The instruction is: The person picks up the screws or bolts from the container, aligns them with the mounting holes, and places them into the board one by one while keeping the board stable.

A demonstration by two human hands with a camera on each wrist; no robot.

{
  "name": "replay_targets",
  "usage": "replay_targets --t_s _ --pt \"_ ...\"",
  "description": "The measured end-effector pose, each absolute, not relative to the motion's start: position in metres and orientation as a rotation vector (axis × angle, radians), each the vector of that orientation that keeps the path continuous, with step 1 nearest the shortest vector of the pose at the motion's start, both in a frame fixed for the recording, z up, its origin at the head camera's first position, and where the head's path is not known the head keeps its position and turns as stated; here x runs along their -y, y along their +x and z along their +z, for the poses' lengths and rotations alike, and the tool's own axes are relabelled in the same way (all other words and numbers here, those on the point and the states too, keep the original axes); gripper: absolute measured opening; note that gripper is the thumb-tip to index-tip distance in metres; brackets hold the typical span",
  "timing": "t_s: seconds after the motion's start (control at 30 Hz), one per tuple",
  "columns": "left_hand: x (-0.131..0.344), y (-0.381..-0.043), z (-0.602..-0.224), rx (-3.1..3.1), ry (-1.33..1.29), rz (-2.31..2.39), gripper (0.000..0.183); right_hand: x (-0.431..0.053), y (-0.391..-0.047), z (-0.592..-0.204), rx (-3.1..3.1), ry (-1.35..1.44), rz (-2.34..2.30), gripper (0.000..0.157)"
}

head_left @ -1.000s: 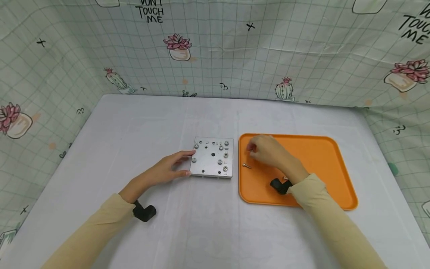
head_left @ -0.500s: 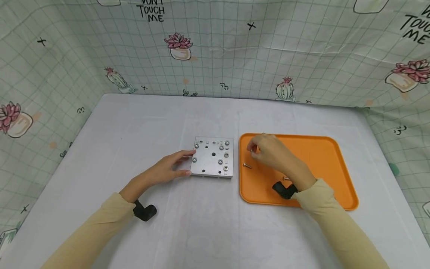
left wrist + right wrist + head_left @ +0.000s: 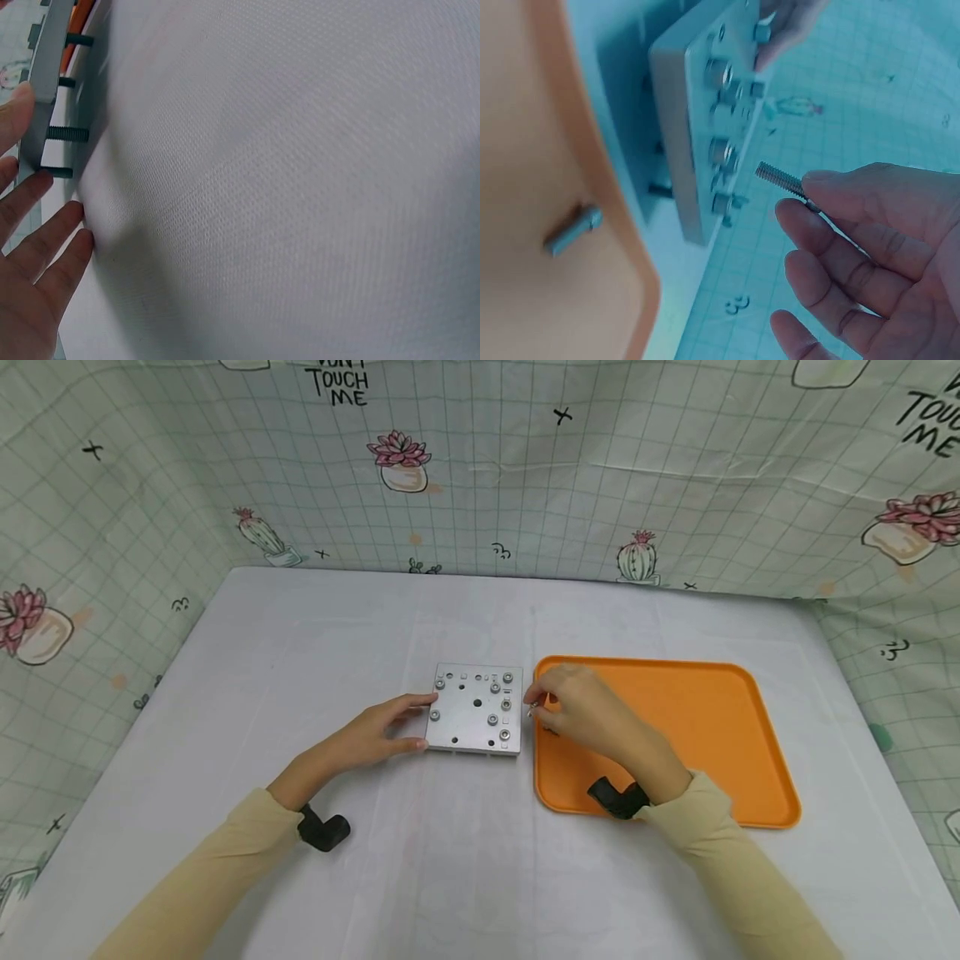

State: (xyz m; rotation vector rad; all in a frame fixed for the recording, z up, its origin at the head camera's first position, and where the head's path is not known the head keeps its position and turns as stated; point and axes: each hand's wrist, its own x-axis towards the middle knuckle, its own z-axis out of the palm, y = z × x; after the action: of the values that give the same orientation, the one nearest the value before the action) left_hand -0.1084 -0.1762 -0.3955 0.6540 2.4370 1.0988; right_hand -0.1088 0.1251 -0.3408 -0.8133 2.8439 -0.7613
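On my head feed, the metal plate (image 3: 459,718) lies just right of the fingertips of the left hand (image 3: 375,733). I read those fingers as spread and nearly straight: thumb at the plate's near left corner, forefinger against its left edge, nothing wrapped in a grasp. To the right of them, screw heads (image 3: 506,705) stand on the plate's upper face. My left wrist feed shows threaded shanks (image 3: 69,134) jutting out underneath, close by the fingertips; from this angle I can't tell whether they touch the table (image 3: 450,877).

I have the right hand (image 3: 588,706) over the left rim of the orange tray (image 3: 712,718), fingertips just beside the plate's right edge. Thumb and forefinger pinch a small screw (image 3: 784,180), threaded end pointing out past them; the remaining fingers are loosely bent. A second screw (image 3: 574,231) lies in the tray below those fingers, apart from them. Well beyond both hands' fingers hangs a patterned cloth (image 3: 487,468).
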Motion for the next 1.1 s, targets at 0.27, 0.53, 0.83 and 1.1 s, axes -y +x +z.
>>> replay_targets --t_s 0.27,0.53,0.83,1.1 --pt "0.176 -0.107 -0.396 -2.451 0.663 1.087 0.066 -0.109 -0.101 -0.344 -2.847 -1.009 -0.812 0.009" --pt "0.176 -0.107 -0.395 -2.457 0.672 1.080 0.065 -0.098 -0.097 -0.350 -2.861 -1.146 -0.769 0.007" --pt "0.176 -0.107 -0.395 -2.455 0.654 1.074 0.066 -0.086 -0.096 -0.351 -2.838 -1.130 -0.705 0.009" --pt "0.176 -0.108 -0.396 -2.454 0.672 1.083 0.065 -0.081 -0.096 -0.355 -2.802 -1.033 -0.626 0.008"
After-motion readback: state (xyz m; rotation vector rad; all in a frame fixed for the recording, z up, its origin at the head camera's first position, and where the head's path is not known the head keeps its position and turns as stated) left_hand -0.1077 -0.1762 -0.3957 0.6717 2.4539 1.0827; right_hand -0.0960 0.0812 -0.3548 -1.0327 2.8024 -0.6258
